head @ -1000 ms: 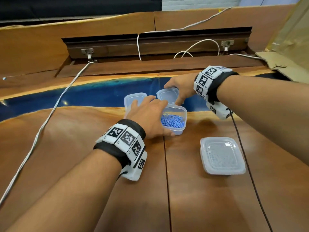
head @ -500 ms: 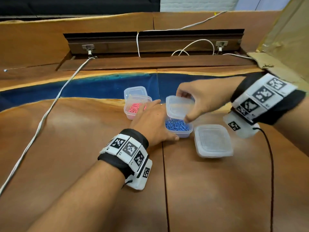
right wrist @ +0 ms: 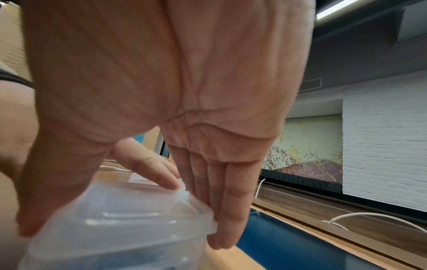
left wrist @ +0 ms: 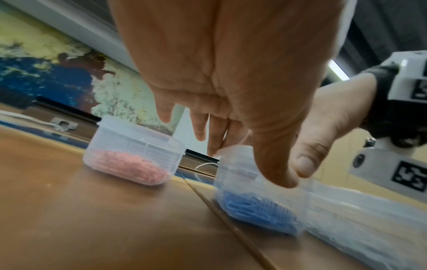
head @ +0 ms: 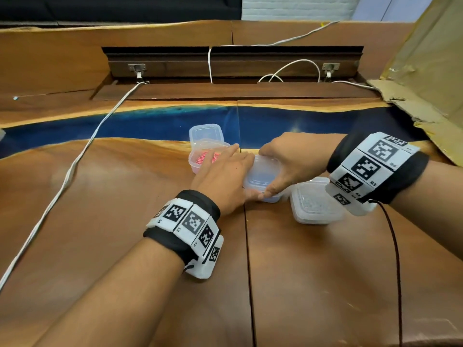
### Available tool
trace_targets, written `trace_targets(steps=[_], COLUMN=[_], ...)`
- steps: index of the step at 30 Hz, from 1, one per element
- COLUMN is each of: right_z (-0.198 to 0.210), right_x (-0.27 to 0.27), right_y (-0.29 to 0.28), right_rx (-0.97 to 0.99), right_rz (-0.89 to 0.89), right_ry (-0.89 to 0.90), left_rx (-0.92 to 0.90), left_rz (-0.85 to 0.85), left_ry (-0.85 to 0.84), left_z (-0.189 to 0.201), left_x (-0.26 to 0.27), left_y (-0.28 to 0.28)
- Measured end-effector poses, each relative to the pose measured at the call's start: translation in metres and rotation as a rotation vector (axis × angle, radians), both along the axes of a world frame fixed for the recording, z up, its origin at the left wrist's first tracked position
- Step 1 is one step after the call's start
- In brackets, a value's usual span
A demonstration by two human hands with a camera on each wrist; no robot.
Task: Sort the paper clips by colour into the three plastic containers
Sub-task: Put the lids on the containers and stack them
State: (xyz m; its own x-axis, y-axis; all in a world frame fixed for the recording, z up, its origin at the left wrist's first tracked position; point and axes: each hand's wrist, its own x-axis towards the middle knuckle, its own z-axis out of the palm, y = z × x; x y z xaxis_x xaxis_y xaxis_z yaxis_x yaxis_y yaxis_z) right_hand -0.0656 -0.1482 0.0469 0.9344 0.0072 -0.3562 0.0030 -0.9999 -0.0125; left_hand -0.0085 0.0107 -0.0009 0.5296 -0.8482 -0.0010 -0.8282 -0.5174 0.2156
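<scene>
Spanning everything, the brown wooden table with a blue resin strip [head: 125, 196] carries the tubs. At centre, the right hand [head: 293, 161] grasps a clear plastic lid [head: 260, 175] onto the clear container of blue paper clips [left wrist: 256, 202], left hand [head: 223, 176] steadying it, fingers straight. At ten o'clock stands the open container of pink clips [head: 208, 159]; at four o'clock, a lidded clear container [head: 315, 206].

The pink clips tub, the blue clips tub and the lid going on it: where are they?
pink clips tub [left wrist: 129, 157]: left wrist view, its clear side wall.
blue clips tub [left wrist: 256, 204]: left wrist view, its front wall over the clips.
lid [right wrist: 129, 219]: right wrist view, its top face.
</scene>
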Motion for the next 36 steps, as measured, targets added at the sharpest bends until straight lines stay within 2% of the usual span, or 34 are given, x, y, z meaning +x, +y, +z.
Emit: trace_targets(steps=[6,9,12,17,24,32,36], right_z=[-0.003,-0.006,-0.012,-0.017,-0.022,-0.025,-0.020], right_x=[0.000,-0.003,-0.006,-0.013,-0.014,-0.013,-0.011], right_y=[0.010,0.015,0.015,0.013,0.004,0.008,0.005], right_rx=[-0.107,-0.151,-0.119,-0.058,0.100,0.117,0.191], right_rz=[0.016,-0.004,-0.034,-0.069,-0.134,-0.156,-0.194], right_ry=[0.010,0.067,0.096,0.116,0.152,0.165,0.202], left_rx=[0.246,0.326,0.309,0.270,0.130,0.121,0.110], left_rz=[-0.090,-0.071,-0.117,-0.156,-0.095,-0.031,-0.029], left_ry=[-0.297,-0.355,-0.379,-0.236,-0.053,0.203,0.258], left_z=[-0.009,-0.015,-0.017,-0.017,-0.026,-0.023,-0.014], left_x=[-0.009,-0.017,-0.015,-0.010,-0.019,-0.022,-0.020], left_y=[-0.001,-0.002,-0.002,-0.007,-0.007,-0.009,-0.005])
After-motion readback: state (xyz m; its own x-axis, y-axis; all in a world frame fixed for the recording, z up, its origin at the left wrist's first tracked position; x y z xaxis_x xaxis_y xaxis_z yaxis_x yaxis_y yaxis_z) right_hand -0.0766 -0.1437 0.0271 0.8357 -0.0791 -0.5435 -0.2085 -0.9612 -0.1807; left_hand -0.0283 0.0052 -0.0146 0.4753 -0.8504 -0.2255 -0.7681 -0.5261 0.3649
